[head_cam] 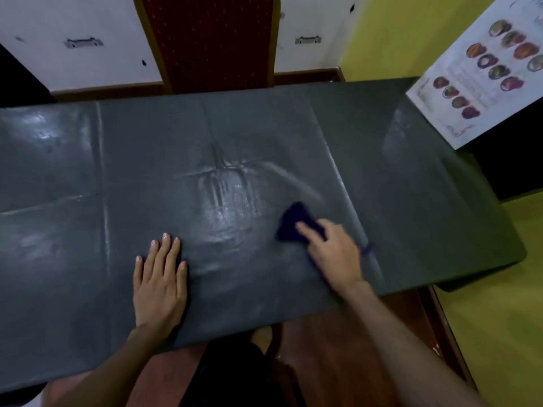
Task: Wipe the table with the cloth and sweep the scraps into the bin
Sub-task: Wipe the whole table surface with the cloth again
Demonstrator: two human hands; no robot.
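Note:
A dark grey, creased plastic cover lies over the table. My right hand presses a dark purple cloth flat onto the cover right of centre, fingers stretched over it; the cloth is blurred. A curved wet streak runs from the cover's middle toward the cloth. My left hand lies flat on the cover near the front edge, fingers straight and together, holding nothing. No scraps or bin show.
A red upholstered chair stands behind the table's far edge. A printed sheet with pictures of dishes lies at the far right corner. White cabinet doors and a yellow wall are behind. Wooden table edge shows below the cover at right.

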